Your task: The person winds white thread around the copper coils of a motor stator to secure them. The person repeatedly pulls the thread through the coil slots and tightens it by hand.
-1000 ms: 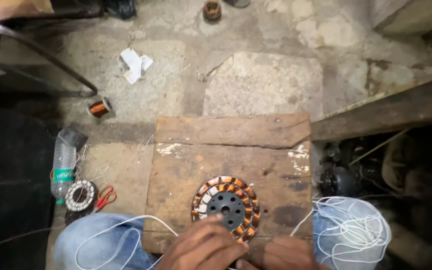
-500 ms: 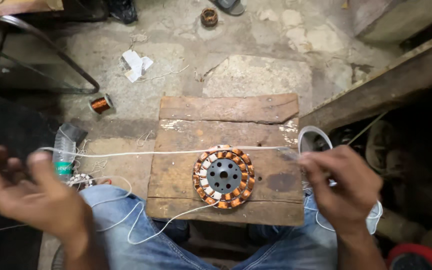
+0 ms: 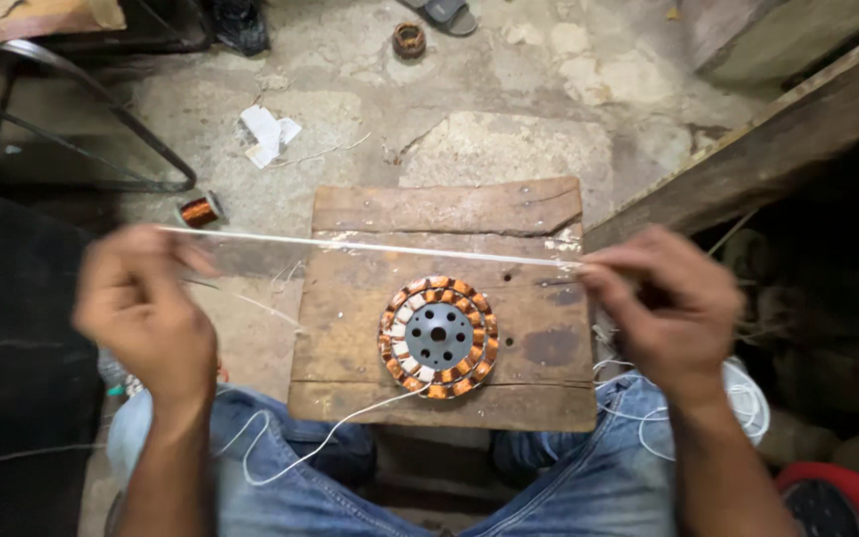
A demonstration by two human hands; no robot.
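A round stator (image 3: pixel 438 336) with copper windings and a grey hub lies flat on a worn wooden board (image 3: pixel 449 214) resting across my knees. My left hand (image 3: pixel 146 313) and my right hand (image 3: pixel 663 303) are held apart above the board's two sides, each pinching one end of a white string (image 3: pixel 370 246) stretched taut between them over the board's far half. A loose length of the same string (image 3: pixel 350 423) runs from the stator's near edge down over my jeans.
A small copper wire spool (image 3: pixel 199 210) and crumpled white paper (image 3: pixel 266 133) lie on the concrete floor beyond. A bent metal frame (image 3: pixel 91 124) is at left, a wooden beam (image 3: pixel 748 149) at right, a coil of white string (image 3: pixel 748 408) by my right knee, a red tub (image 3: pixel 842 502) bottom right.
My hands rose from the stator's near edge and spread wide apart, pulling the white string straight and taut above the board. The view shifted slightly toward the board.
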